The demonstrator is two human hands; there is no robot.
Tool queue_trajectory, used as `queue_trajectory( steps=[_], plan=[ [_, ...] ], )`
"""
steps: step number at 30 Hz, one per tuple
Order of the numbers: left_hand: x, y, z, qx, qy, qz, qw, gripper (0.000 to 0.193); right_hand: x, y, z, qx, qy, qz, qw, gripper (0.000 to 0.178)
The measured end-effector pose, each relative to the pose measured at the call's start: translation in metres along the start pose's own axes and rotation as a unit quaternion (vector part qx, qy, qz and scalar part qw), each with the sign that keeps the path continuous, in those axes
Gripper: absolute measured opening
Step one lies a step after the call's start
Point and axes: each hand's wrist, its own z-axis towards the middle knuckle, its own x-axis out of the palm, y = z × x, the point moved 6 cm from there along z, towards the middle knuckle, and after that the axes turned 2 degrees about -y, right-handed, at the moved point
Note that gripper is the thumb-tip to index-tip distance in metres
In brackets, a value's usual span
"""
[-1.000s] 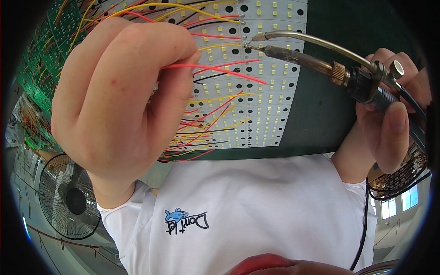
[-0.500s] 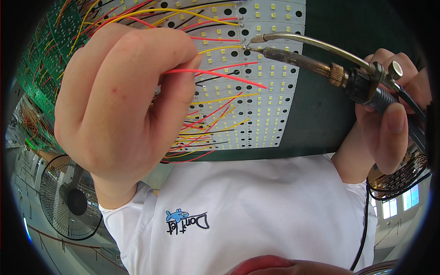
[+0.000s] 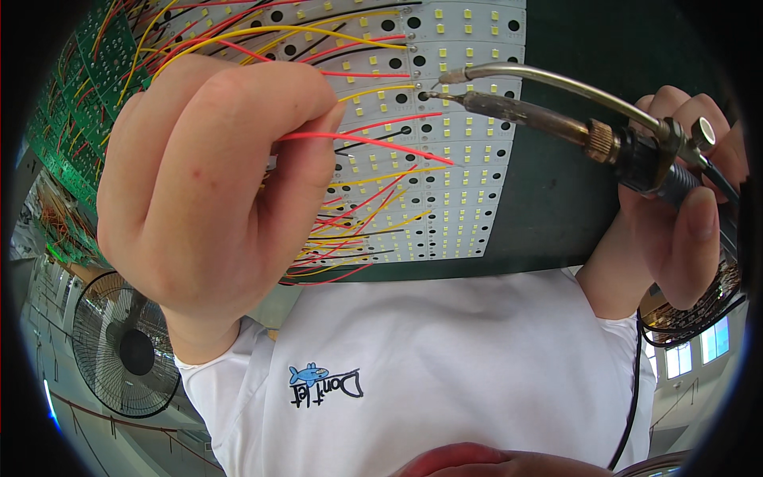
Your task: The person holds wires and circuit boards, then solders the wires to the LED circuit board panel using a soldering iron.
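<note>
Fingers pinched, my left hand (image 3: 218, 175) grips a yellow wire (image 3: 373, 90) close to its end. That end meets a solder pad on a white LED board (image 3: 469, 126). A red wire (image 3: 381, 145) also sticks out from between my left thumb and fingers, its free end over the boards. My right hand (image 3: 679, 191) is closed around a soldering iron (image 3: 548, 119), with a thin metal feed tube (image 3: 548, 73) clamped along it. The iron's tip hovers just right of the yellow wire's end, seemingly apart from it. My left palm is hidden.
More red, yellow and black wires (image 3: 373, 203) lie across the panel of LED boards. Green circuit boards (image 3: 71, 127) with wires are stacked at the left. The dark green work surface (image 3: 560, 175) extends right of the panel. A fan (image 3: 131, 350) stands at the lower left.
The soldering iron has drawn slightly right and down, off the end of the yellow wire. My left hand keeps its pinch, shifted only a little.
</note>
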Motion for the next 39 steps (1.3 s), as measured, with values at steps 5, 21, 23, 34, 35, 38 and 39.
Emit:
queue_trajectory(
  steps=[5, 21, 23, 34, 35, 38, 39],
  plan=[
    [0.000, 0.000, 0.000, -0.013, -0.011, -0.014, 1.000, 0.017, 0.010, -0.002, -0.006, 0.058, -0.087, 0.091, 0.990, 0.025],
    [-0.007, -0.020, -0.005, -0.038, 0.070, 0.027, 0.996, 0.026, 0.015, -0.008, -0.006, 0.134, -0.072, 0.170, 0.974, 0.024],
    [-0.005, -0.022, -0.005, -0.025, 0.089, 0.102, 0.990, 0.023, 0.017, -0.003, 0.002, 0.076, -0.070, 0.177, 0.979, 0.022],
    [0.001, -0.030, -0.009, -0.022, 0.037, 0.165, 0.985, 0.020, -0.001, -0.001, 0.008, 0.058, -0.012, 0.032, 0.998, 0.023],
    [0.000, -0.029, -0.009, -0.021, 0.035, 0.164, 0.986, 0.020, -0.001, -0.002, 0.010, 0.042, -0.002, -0.006, 0.999, 0.022],
    [-0.001, -0.024, -0.006, -0.024, 0.054, 0.144, 0.988, 0.020, 0.005, -0.004, 0.017, -0.058, -0.021, 0.083, 0.995, 0.022],
    [-0.002, -0.022, -0.005, -0.033, 0.059, 0.126, 0.990, 0.021, 0.010, -0.004, 0.017, -0.059, -0.020, 0.083, 0.995, 0.022]
  ],
)
